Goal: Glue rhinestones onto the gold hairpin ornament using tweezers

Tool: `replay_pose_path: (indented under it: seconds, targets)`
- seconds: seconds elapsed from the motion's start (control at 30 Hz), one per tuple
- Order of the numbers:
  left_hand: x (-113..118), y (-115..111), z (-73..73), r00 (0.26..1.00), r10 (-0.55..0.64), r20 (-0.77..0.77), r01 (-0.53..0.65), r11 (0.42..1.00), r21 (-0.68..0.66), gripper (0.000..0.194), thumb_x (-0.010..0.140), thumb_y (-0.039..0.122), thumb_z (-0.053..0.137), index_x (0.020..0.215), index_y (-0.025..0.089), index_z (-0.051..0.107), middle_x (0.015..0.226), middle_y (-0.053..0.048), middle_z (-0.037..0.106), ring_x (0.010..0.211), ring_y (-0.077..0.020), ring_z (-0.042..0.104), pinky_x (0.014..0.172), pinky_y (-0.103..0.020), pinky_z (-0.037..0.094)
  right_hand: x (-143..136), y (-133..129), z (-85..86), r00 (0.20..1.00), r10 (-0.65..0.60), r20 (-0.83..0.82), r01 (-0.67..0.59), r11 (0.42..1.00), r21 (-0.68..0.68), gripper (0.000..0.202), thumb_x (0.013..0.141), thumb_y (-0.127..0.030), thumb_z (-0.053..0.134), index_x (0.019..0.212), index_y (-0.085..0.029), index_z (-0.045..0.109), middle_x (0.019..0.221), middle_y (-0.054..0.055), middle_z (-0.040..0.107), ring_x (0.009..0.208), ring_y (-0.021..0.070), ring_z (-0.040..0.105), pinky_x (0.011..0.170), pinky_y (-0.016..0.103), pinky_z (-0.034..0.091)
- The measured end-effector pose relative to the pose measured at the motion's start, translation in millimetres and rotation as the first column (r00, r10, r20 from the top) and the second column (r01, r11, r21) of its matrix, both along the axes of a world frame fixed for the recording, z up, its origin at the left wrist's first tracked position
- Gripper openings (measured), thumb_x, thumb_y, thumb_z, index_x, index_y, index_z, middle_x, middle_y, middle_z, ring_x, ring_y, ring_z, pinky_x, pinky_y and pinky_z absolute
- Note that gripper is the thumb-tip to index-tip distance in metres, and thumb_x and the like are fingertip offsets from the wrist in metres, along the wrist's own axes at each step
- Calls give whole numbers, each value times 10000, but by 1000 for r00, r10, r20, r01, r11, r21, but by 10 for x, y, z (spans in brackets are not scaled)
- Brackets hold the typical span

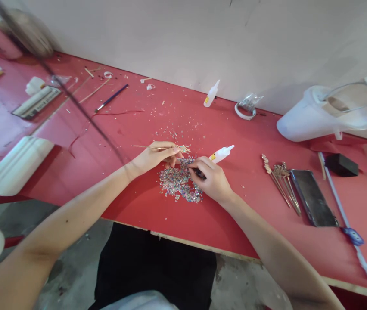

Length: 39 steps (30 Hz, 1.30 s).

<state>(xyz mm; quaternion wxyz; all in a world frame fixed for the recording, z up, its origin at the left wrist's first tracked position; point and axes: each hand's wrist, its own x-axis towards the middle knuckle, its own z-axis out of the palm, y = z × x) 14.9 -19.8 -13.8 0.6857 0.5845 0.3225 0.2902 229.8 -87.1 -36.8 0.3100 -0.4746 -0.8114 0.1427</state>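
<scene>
My left hand (166,153) is closed on a hairpin (184,149). Its thin gold shaft sticks out to the left past the knuckles, and its pale, colourful ornamented end shows beyond the fingertips. Close by, my right hand (212,178) pinches a small dark tool (199,173), mostly covered by the fingers, so its kind is unclear. The right fingertips are just below the hairpin's ornamented end. Under both hands a heap of glittering multicoloured rhinestones (174,180) is spread on the red table (157,211). A white glue bottle (222,154) lies just beyond my right hand.
Another glue bottle (212,94) and a roll of tape (245,111) are near the wall. Right are metal hairpins (277,183), a phone (314,198), a black block (341,165) and a white jug (309,114). Left are a paintbrush (111,98) and a white lamp base (15,165).
</scene>
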Motion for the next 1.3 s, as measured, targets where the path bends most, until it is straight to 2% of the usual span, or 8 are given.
replay_pose_path:
  seconds: [0.23, 0.37, 0.57, 0.7, 0.87, 1.1, 1.3]
  targets:
    - [-9, -12, -11, 999, -32, 41, 32, 999, -14, 228, 908, 345, 556, 830, 168, 676, 615, -10, 584, 588, -90, 563, 524, -201, 439, 6, -6, 14, 996, 81, -43, -77, 992, 96, 139, 908, -186, 530, 993, -215, 636, 909, 62, 627, 839, 171, 621, 735, 325, 539]
    - [-23, 1, 10, 1000, -28, 13, 28, 999, 18, 237, 908, 353, 552, 828, 169, 680, 617, -15, 587, 585, -94, 561, 523, -208, 438, 13, -12, 8, 995, 62, -72, -54, 993, 104, 137, 902, -189, 543, 995, -224, 637, 921, 63, 633, 852, 174, 628, 738, 325, 541]
    - [-28, 11, 55, 995, 95, -29, -93, 994, 53, 246, 914, 338, 538, 801, 169, 677, 584, -3, 566, 550, -85, 542, 531, -211, 434, 16, 11, 11, 997, -31, -72, 34, 998, 47, 117, 916, -205, 535, 976, -223, 635, 914, 64, 638, 851, 179, 623, 731, 314, 524]
    - [-19, 21, 31, 986, 164, -36, -163, 986, 42, 233, 913, 331, 536, 804, 177, 673, 569, 7, 555, 539, -84, 545, 555, -214, 459, 15, 25, 4, 999, -22, -33, 24, 998, 55, 101, 911, -201, 540, 936, -213, 637, 896, 63, 638, 868, 184, 621, 756, 317, 516]
    - [-11, 55, 6, 967, 255, 3, -255, 967, 16, 207, 897, 313, 551, 782, 183, 662, 560, 33, 526, 476, -60, 476, 687, -256, 536, 17, 33, -10, 999, 28, 14, -29, 998, 62, 112, 914, -207, 533, 936, -213, 642, 883, 65, 645, 858, 187, 618, 780, 342, 520]
    - [21, 25, 22, 967, 244, -79, -242, 970, 37, 234, 904, 317, 541, 767, 179, 671, 535, 17, 530, 506, -75, 526, 542, -205, 449, 10, 43, -24, 994, 59, 95, -65, 996, 58, 142, 937, -224, 503, 939, -203, 643, 880, 70, 659, 852, 190, 609, 779, 349, 520]
    - [10, 27, 19, 969, 233, -81, -228, 971, 65, 236, 907, 325, 545, 781, 175, 676, 550, 10, 546, 530, -78, 543, 524, -200, 426, 12, 45, -35, 994, 37, 100, -43, 997, 59, 138, 937, -236, 508, 950, -206, 642, 892, 71, 660, 868, 192, 613, 783, 351, 524]
